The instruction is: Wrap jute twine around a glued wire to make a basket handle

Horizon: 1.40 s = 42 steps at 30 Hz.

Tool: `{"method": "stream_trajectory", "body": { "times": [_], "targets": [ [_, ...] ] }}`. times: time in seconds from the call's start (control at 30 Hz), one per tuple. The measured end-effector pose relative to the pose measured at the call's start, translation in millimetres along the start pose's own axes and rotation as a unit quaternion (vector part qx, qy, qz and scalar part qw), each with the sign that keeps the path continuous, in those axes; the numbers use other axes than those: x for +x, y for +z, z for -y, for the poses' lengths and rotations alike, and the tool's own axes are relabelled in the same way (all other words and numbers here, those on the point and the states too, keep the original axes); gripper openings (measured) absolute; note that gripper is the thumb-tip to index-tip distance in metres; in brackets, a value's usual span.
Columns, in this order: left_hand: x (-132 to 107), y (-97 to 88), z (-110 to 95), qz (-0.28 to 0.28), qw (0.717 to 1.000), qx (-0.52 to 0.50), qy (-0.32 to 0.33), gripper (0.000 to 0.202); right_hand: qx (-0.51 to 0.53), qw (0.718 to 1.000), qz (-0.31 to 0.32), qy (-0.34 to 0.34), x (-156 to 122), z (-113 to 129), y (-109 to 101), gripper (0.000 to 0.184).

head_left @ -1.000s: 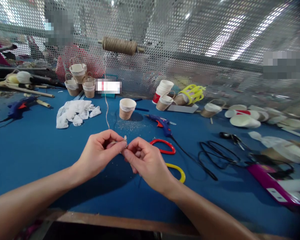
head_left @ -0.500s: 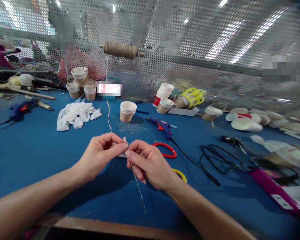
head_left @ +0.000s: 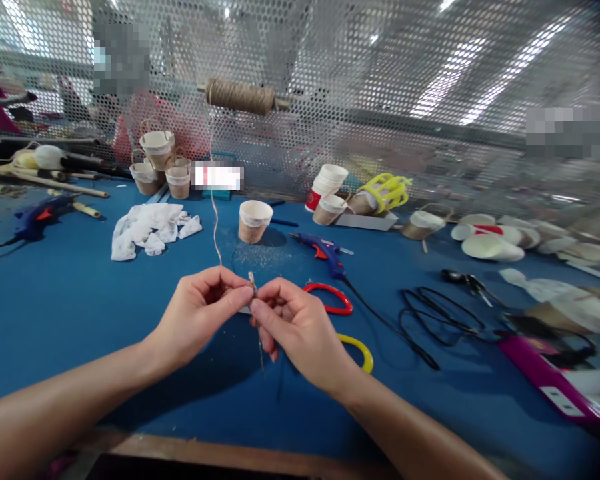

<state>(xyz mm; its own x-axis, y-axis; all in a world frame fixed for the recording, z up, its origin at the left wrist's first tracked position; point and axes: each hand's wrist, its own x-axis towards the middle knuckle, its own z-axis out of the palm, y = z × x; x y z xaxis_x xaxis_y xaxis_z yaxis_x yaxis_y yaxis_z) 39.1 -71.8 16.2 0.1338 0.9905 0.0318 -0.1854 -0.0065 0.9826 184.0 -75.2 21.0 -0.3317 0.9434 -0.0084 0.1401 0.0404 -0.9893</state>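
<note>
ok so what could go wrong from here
The twine runs from its spool down to the left hand, so a snag might tug it. The thin strand hanging where the hands meet could slip loose. The right hand is near the red handle and might knock it.

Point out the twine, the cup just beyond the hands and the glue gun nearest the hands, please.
Twine (head_left: 241,96): head view, middle of the wound part.
Cup (head_left: 253,231): head view, brown outer wall.
Glue gun (head_left: 331,258): head view, upper part of the blue handle.
</note>
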Motion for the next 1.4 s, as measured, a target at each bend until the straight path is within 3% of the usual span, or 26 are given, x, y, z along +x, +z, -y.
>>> {"method": "stream_trajectory", "body": {
  "times": [0.23,0.37,0.6,0.87,1.03,1.1,1.27,1.4],
  "targets": [
    [-1,1.0,4,-0.023,1.000,-0.002,0.006,0.014,-0.061,0.998,-0.007,-0.019,-3,-4,2,0.019],
    [-2,1.7,3,-0.002,0.999,-0.053,0.000,0.014,-0.052,0.998,0.005,-0.027,-2,-1,-1,0.019],
    [-4,0.3,-4,0.062,0.984,-0.144,-0.090,0.016,0.046,0.988,0.150,0.010,3,4,-10,0.017],
    [-1,1.6,-4,0.001,0.989,-0.117,-0.089,0.017,-0.038,0.999,0.028,-0.021,2,5,-5,0.019],
    [-1,1.1,-1,-0.005,0.991,-0.108,-0.083,0.016,-0.110,0.991,0.001,-0.074,1,0,-5,0.016],
    [-2,0.6,-1,0.001,0.991,-0.111,-0.080,0.016,-0.092,0.994,0.022,-0.062,2,1,-7,0.016],
    [-3,-0.3,-4,0.048,0.985,-0.133,-0.099,0.017,0.051,0.988,0.146,0.020,5,3,-14,0.016],
    [-1,-0.6,-3,0.050,0.984,-0.135,-0.109,0.017,0.084,0.987,0.134,0.037,6,4,-14,0.017]
  ]
}}
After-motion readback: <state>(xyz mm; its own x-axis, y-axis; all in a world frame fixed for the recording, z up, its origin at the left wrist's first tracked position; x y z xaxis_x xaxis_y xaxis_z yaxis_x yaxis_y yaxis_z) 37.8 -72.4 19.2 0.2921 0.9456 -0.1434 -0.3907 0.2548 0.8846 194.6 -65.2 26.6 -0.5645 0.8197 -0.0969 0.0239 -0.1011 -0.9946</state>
